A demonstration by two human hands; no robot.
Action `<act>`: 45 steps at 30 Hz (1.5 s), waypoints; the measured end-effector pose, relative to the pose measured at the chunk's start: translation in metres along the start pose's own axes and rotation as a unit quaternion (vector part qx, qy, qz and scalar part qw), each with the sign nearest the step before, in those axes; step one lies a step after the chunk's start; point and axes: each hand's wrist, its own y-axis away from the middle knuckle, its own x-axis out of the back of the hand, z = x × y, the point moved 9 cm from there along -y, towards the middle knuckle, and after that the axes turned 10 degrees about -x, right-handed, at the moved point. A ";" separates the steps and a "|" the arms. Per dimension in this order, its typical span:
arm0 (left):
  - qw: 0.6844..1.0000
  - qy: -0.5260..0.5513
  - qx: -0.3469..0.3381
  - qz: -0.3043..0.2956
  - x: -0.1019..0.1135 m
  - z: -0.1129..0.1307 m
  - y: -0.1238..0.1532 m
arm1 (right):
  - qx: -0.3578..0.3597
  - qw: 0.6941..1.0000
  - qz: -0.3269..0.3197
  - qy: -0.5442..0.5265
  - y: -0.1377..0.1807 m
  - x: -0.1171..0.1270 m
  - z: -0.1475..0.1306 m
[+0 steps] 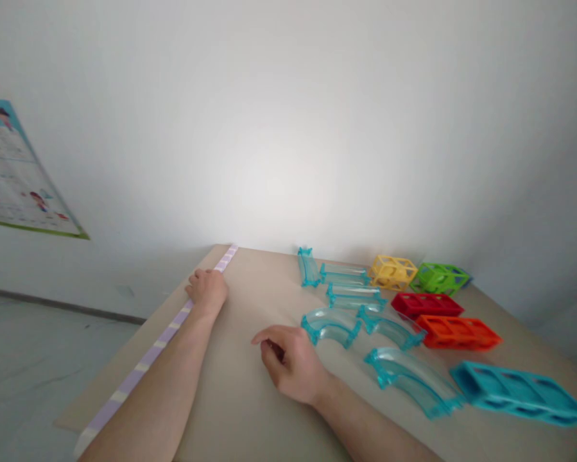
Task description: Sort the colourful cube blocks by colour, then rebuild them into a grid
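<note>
My left hand [208, 290] rests on a long purple-and-cream striped strip [163, 342] along the left side of the table. Its short-looking fingers are bent and slightly apart over the strip, gripping nothing that I can see. Over the table's middle, my right hand [292, 360] is loosely curled, with a gap between thumb and forefinger and nothing visible in it. Closest to that hand is a clear teal curved track piece [330, 326]. Two more curved pieces, one at mid-table [393, 328] and another nearer me [416, 380], lie to its right.
Straight teal track pieces [356, 296] lie farther back. Openwork blocks line the right side: yellow [393, 273], green [441, 278], red [427, 304], orange [459, 332] and teal [522, 391]. A white wall [269, 128] borders the table's back; a poster [23, 173] hangs left.
</note>
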 end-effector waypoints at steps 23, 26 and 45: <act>0.770 0.354 -0.504 0.165 0.067 0.128 0.079 | -0.270 0.740 -0.155 -0.597 0.001 -0.039 0.035; 0.802 0.465 -0.323 0.192 0.060 0.102 0.056 | -0.265 0.758 -0.149 -0.577 0.002 -0.044 0.036; 0.313 0.912 -0.027 -0.264 0.021 0.139 0.071 | -0.294 0.745 -0.158 -0.577 0.009 -0.059 0.047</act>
